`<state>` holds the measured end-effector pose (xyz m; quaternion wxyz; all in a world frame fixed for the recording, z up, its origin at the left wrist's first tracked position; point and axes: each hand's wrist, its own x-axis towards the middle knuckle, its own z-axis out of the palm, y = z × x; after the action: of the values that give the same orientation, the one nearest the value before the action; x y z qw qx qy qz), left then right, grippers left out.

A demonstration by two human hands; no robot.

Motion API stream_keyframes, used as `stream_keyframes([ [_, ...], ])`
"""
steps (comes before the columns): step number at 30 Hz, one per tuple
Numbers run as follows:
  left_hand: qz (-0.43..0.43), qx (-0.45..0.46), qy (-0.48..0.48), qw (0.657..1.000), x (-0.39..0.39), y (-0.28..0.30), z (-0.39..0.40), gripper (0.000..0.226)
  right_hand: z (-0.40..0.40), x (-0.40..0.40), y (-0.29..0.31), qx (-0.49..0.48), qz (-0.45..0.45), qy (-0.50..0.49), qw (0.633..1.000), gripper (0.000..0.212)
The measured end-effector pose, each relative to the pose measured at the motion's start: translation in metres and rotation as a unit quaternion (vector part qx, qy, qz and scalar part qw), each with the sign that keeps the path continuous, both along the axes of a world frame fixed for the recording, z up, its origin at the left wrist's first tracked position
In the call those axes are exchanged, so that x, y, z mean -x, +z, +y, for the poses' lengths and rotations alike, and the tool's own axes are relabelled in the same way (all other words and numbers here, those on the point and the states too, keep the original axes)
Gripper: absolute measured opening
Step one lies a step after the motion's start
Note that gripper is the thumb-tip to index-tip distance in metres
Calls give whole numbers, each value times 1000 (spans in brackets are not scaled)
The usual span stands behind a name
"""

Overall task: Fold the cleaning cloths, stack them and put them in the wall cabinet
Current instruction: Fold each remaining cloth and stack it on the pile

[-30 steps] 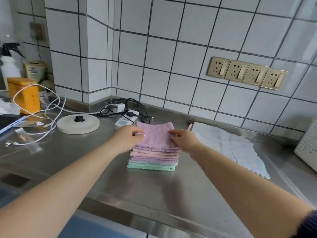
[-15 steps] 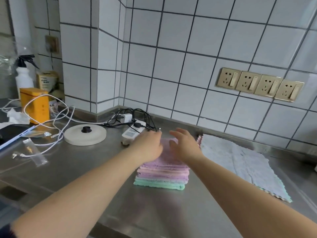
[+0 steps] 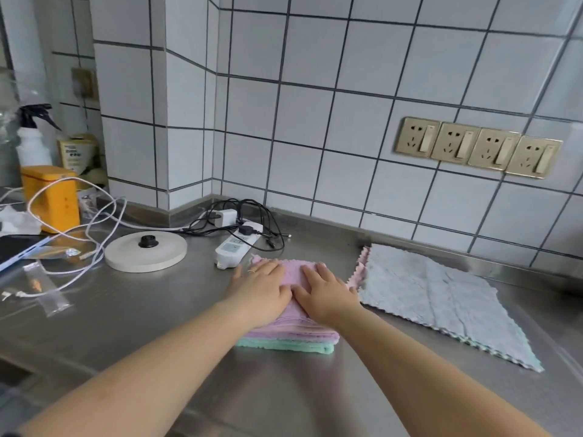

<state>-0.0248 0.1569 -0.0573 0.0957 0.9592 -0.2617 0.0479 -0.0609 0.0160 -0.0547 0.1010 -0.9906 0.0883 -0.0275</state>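
Both hands flat on the folded stack (image 3: 293, 337), pressing it down: left hand (image 3: 262, 291) on the left half, right hand (image 3: 326, 293) on the right half, fingers straight and slightly spread, gripping nothing. Stack sits on the steel counter (image 3: 151, 313) at centre, just near of the white power strip (image 3: 235, 249). Step in hand, I'd say: flattening the top lilac cloth onto the stack. Layers I can count from the near edge: green at the bottom, then pink and lilac bands above, roughly five or six, exact number hard to tell. To the right, touching or almost touching the stack, lies the unfolded pile (image 3: 441, 298): grey cloth on top, a pink edge showing at its left, a green edge at its near right, so at least three more to fold. Next move probably calls for lifting my right hand off and pinching a corner of the grey cloth, while the stack stays square. Wall cabinet not in view. Other stuff: one round kettle base (image 3: 145, 252) far left of the stack, four wall sockets (image 3: 478, 148), one yellow box (image 3: 52, 197), one spray bottle (image 3: 31, 134)
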Motion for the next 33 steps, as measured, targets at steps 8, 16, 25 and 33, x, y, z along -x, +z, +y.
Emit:
stream_keyframes([
  [8, -119, -55, -119, 984, 19, 39, -37, 36, -93, 51, 4, -35, -52, -78, 995, 46],
  [16, -114, -94, -215, 965, 34, 28, -143, 36, -196, 115, -16, 21, -31, -143, 989, 35],
  [25, -23, -61, -226, 972, 31, -17, -214, 37, -245, 135, -27, 15, -82, -148, 986, 28],
  [33, -23, 22, -204, 978, 13, -27, -225, 25, -259, 132, -29, 42, -101, -140, 984, 27],
])
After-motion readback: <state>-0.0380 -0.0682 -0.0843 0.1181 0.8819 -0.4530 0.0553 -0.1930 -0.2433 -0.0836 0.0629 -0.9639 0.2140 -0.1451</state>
